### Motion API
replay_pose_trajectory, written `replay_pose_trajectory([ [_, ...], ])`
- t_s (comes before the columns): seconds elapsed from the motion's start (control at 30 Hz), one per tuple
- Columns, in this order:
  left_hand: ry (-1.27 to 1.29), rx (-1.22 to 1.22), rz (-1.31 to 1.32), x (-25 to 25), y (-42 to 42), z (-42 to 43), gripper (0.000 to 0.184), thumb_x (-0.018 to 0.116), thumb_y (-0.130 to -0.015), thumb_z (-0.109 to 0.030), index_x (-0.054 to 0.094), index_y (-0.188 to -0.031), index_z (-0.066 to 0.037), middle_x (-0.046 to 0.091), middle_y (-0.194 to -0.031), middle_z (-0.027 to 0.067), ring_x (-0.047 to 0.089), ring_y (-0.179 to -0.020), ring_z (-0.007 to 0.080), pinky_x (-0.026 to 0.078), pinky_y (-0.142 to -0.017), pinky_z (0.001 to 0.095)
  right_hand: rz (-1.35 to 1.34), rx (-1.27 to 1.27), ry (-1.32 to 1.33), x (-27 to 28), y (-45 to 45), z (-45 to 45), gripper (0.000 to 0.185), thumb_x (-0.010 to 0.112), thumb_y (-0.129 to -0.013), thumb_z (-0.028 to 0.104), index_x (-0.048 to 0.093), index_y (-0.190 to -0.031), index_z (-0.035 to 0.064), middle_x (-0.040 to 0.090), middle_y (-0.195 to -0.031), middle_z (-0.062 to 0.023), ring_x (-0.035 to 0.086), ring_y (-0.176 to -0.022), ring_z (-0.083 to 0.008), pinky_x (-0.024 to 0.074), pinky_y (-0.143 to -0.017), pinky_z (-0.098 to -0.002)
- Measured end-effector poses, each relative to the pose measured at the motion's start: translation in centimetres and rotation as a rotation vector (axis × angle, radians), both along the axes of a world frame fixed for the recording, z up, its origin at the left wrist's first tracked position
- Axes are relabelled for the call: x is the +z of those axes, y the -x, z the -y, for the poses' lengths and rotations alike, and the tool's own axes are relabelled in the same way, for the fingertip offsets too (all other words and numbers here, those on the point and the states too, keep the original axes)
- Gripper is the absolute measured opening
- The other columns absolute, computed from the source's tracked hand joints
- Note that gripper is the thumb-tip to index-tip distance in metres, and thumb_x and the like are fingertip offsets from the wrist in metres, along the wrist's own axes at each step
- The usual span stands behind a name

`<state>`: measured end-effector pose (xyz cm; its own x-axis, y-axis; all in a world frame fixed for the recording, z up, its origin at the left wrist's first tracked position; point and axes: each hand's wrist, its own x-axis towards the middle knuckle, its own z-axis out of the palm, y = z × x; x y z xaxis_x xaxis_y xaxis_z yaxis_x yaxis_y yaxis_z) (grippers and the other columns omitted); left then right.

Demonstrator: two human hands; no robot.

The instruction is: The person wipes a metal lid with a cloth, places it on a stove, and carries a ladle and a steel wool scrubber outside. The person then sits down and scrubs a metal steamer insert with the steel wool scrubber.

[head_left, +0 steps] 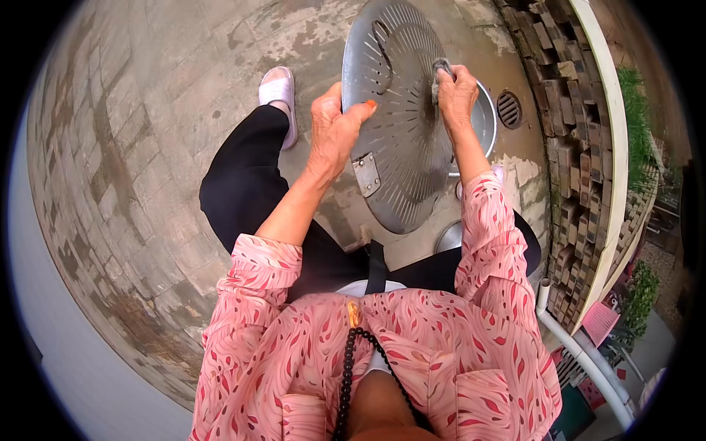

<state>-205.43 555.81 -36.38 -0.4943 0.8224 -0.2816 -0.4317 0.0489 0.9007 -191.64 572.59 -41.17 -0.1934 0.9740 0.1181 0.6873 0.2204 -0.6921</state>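
Note:
A large round metal plate [415,158], pierced with slots that spread out from its centre, is tilted up in front of me. My left hand [332,131] grips its left edge, the thumb lying over the slotted face. My right hand [459,92] is closed on a grey scouring pad [439,71], pressed against the right side of the plate. A curved wire handle [384,55] is on the upper face, and a small riveted bracket [366,174] sits at the lower left edge. The plate's far side is hidden.
Behind my right wrist stands a metal basin [485,121], partly hidden, with a round floor drain [509,109] beside it. Another metal vessel [450,237] shows by my right leg. Stacked bricks [562,140] line the right side, and a white pipe [581,356] runs at lower right.

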Motion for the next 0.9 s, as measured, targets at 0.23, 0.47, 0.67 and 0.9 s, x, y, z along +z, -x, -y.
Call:
replay_pose_trajectory([
  [0.23,0.088,0.143,-0.112,-3.0,-0.3,0.0,0.038,0.047,-0.095,-0.034,0.054,-0.076,-0.002,0.042,-0.066,-0.0036,0.033,-0.064,0.0067,0.032,-0.056,0.0252,-0.336,0.408,-0.251,3.5,6.9,10.7,0.011,0.059,-0.072,0.002,0.058,-0.084,0.0001,0.055,-0.083,-0.0161,0.058,-0.076,-0.0353,0.0461,-0.068,-0.0413],
  [0.47,0.098,0.162,-0.003,-1.9,-1.4,-0.3,0.026,0.053,-0.092,-0.024,0.058,-0.082,-0.001,0.047,-0.068,-0.004,0.039,-0.064,0.0053,0.034,-0.057,0.0231,-0.099,0.117,-0.19,-2.1,0.6,7.8,0.011,0.06,-0.071,-0.001,0.057,-0.081,-0.0016,0.055,-0.083,-0.0156,0.058,-0.077,-0.0342,0.0461,-0.067,-0.0415],
  [0.67,0.091,0.199,0.001,-2.2,-1.0,0.6,0.018,0.055,-0.089,-0.017,0.057,-0.082,-0.001,0.047,-0.068,-0.0048,0.037,-0.061,0.004,0.032,-0.055,0.0221,-0.204,0.2,-0.179,-3.2,-1.1,8.5,0.014,0.062,-0.072,-0.001,0.058,-0.085,-0.0004,0.056,-0.083,-0.0151,0.059,-0.072,-0.0332,0.0462,-0.065,-0.0367],
  [0.9,0.132,0.176,-0.206,-1.9,-1.8,0.5,0.021,0.055,-0.09,-0.018,0.054,-0.076,-0.002,0.043,-0.069,-0.0054,0.035,-0.063,0.005,0.031,-0.056,0.0228,-0.31,0.289,-0.277,2.4,4.1,12.2,0.013,0.059,-0.07,-0.002,0.058,-0.082,0.0014,0.055,-0.082,-0.0126,0.059,-0.079,-0.0311,0.0476,-0.064,-0.039],
])
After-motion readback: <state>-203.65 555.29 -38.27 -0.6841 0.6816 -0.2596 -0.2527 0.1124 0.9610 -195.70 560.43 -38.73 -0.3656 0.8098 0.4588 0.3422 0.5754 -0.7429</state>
